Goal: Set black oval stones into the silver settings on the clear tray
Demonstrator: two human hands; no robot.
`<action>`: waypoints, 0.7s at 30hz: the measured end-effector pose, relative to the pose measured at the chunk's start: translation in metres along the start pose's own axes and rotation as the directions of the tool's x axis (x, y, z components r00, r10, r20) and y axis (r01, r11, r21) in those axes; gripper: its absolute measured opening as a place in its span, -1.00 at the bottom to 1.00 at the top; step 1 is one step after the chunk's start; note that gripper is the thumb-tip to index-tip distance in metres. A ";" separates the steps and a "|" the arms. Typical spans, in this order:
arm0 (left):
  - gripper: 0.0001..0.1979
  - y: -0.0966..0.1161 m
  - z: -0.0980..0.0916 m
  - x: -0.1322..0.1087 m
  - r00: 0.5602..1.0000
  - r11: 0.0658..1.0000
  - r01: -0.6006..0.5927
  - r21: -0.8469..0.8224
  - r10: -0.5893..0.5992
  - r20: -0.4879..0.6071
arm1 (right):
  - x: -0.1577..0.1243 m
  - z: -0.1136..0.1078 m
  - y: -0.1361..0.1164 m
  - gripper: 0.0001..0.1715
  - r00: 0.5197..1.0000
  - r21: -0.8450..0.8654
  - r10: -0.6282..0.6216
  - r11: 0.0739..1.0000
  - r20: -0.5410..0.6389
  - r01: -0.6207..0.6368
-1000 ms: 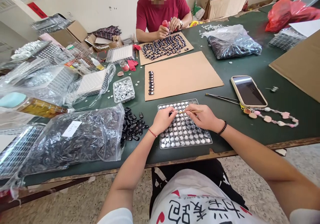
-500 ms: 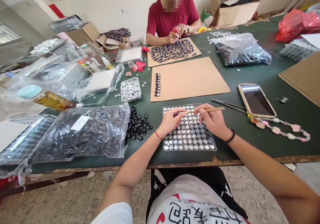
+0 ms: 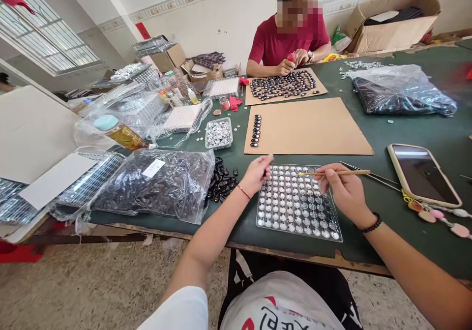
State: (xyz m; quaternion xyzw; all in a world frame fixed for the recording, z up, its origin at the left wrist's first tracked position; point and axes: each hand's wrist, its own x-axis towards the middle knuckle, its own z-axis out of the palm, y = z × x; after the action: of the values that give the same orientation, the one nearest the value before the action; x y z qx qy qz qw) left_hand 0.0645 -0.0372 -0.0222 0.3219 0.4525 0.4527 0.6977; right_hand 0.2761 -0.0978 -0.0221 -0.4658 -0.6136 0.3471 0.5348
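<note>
My right hand [image 3: 344, 192] is closed on a thin wooden stick [image 3: 350, 172], whose yellowish tip points left. The stick is over a clear plastic tray [image 3: 262, 225] with rows of round silvery pieces. At the tray's upper left corner is my left hand [image 3: 257, 175], its thumb and forefinger pinched and the other fingers curled. Whatever lies between those fingertips is too small to make out. Near my left wrist, small black oval pieces [image 3: 221, 177] spill beside a clear plastic bag [image 3: 155, 192] full of dark pieces.
Beyond the tray lies a cardboard sheet [image 3: 309, 128] with a column of black pieces [image 3: 255, 131]. A tub of silvery bits [image 3: 219, 133] stands to its left. Tweezers [image 3: 372, 176] and a phone [image 3: 424, 175] lie right. Across the table a person [image 3: 287, 45] works over another board [image 3: 309, 94].
My left hand has come away from the stick's tip and moved up and left, its fingers curling in. The stick stays in my right hand. The camera view has turned left.
</note>
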 end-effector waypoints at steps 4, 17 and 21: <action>-0.73 -0.019 0.023 -0.018 0.976 0.917 -0.120 0.381 0.039 0.215 | -0.001 0.002 0.000 -0.83 1.000 -0.018 -0.006 1.000 -0.007 0.006; -0.72 -0.026 0.023 -0.018 0.909 0.473 -0.417 0.776 0.219 0.355 | -0.002 0.000 0.000 -0.87 0.951 -0.309 -0.232 0.907 0.204 0.287; -0.73 -0.029 0.024 -0.018 0.905 0.441 -0.424 0.791 0.223 0.361 | -0.002 -0.001 -0.001 -0.87 0.911 -0.338 -0.337 0.851 0.237 0.402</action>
State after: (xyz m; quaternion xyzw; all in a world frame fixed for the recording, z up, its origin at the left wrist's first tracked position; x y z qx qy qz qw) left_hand 0.0930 -0.0655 -0.0317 0.7479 0.4713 0.2597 0.3886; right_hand 0.2764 -0.0997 -0.0213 -0.4021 -0.7902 0.1501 0.4375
